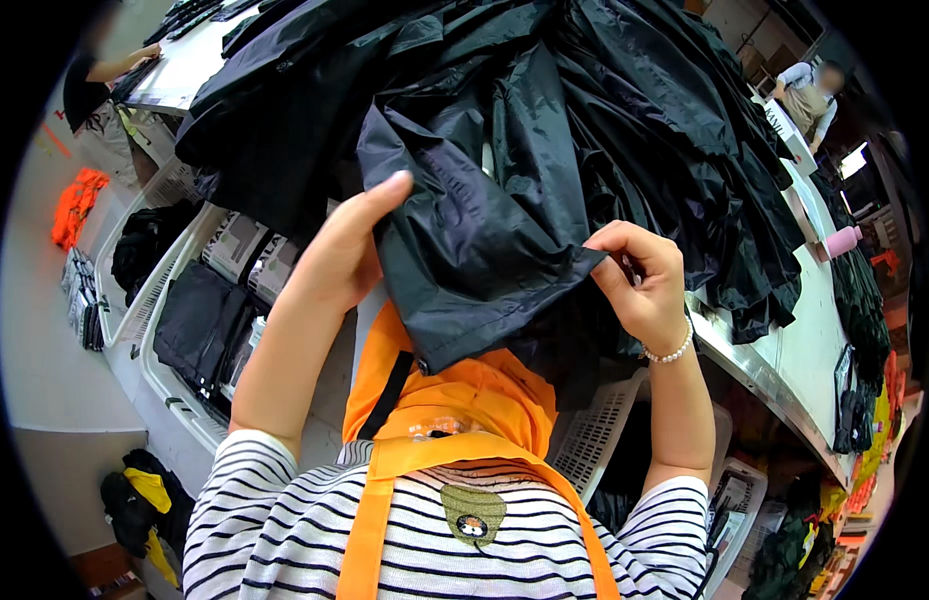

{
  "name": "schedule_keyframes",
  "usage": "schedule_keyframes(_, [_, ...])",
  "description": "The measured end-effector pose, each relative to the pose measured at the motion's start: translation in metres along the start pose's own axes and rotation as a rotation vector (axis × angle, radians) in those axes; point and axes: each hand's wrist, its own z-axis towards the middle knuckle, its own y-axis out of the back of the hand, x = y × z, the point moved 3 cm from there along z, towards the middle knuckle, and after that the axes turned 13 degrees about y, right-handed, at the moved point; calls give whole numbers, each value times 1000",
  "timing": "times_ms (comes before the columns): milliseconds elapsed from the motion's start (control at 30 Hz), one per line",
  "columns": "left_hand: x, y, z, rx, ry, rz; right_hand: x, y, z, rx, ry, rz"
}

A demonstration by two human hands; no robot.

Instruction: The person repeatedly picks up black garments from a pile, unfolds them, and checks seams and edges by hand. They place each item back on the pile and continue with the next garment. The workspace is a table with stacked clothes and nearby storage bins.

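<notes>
A black, shiny nylon garment (474, 240) is spread between my hands in front of my chest, its lower hem hanging over my orange apron (454, 395). My left hand (359, 235) holds the garment's left side, thumb on top and the other fingers hidden behind the cloth. At the hem's right corner, my right hand (639, 275) pinches the edge between thumb and fingers. The cloth is creased and slopes down toward me. Which part of the garment this is, I cannot tell.
A large heap of similar black garments (664, 110) covers the white table (799, 330) ahead. White plastic baskets (189, 410) with folded black items stand at left; another basket (594, 430) sits below my right arm. A pink bottle (842, 241) stands right. Two people (809, 100) (104, 90) are farther off.
</notes>
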Motion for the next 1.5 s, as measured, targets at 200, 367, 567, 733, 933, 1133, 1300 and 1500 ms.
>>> schedule_keyframes(200, [-15, 6, -50, -483, -819, 571, 2, -8, 4, -38, 69, -120])
schedule_keyframes(367, [19, -62, -61, -217, -759, 1224, 3, -32, 13, -86, -49, 45])
schedule_keyframes(567, [19, -34, -20, 61, -230, 571, -4, -21, 6, -35, -266, 274])
schedule_keyframes(733, [20, -17, 1, 141, -221, 330, -4, -10, 5, 36, -478, 539])
schedule_keyframes(933, [16, -24, -6, 51, -414, 717, -4, 1, 6, -41, -305, 187])
schedule_keyframes(1133, [8, -21, -35, -44, -484, 1256, 5, 18, 1, -110, -292, 197])
schedule_keyframes(1300, [7, -2, -31, -85, -351, 1062, 5, 14, 2, -107, -381, 262])
schedule_keyframes(1500, [9, 47, 23, -373, -558, 704, -15, 5, -19, 631, -328, 223])
